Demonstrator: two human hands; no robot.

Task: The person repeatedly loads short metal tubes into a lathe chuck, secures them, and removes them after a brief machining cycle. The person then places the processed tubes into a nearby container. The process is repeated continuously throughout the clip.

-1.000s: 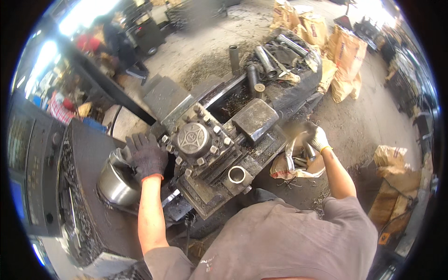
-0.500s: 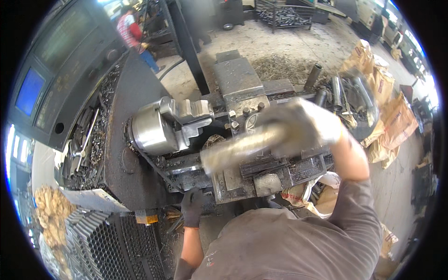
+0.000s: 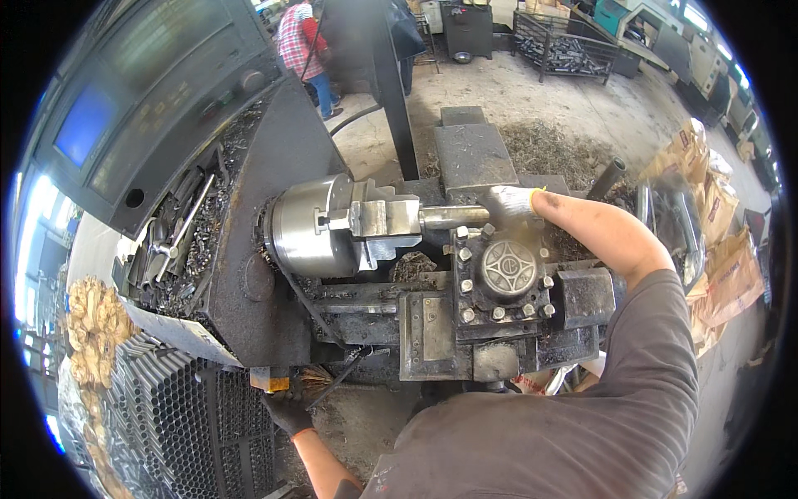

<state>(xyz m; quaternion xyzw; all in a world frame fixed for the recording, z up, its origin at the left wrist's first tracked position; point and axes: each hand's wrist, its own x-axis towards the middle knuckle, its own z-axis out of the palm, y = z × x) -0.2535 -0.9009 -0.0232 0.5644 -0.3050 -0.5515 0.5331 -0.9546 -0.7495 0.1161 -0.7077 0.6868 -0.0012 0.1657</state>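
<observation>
My right hand (image 3: 513,201), in a glove with a white back, is closed around the right end of a metal tube (image 3: 455,217). The tube lies level, its left end at the jaws of the lathe chuck (image 3: 312,226); whether the jaws grip it cannot be seen. Just in front of the tube stands the square tool post (image 3: 504,283) with its round cap and bolts. Down at the lower left, my left hand (image 3: 288,413) wears a dark glove. It is beside a slanted dark rod (image 3: 341,379) and below a yellow block (image 3: 274,384); its fingers are hard to make out.
A honeycomb stack of tubes (image 3: 179,412) stands at lower left. The chip-filled tray (image 3: 187,229) holds a T-handled wrench (image 3: 184,218). Paper sacks (image 3: 727,279) stand on the right. Another person (image 3: 306,54) is beyond the machine, near a bin of metal parts (image 3: 565,50).
My right hand has carried the tube away from me, from over the tool post to the chuck jaws. My left hand has moved left and down. The view has shifted.
</observation>
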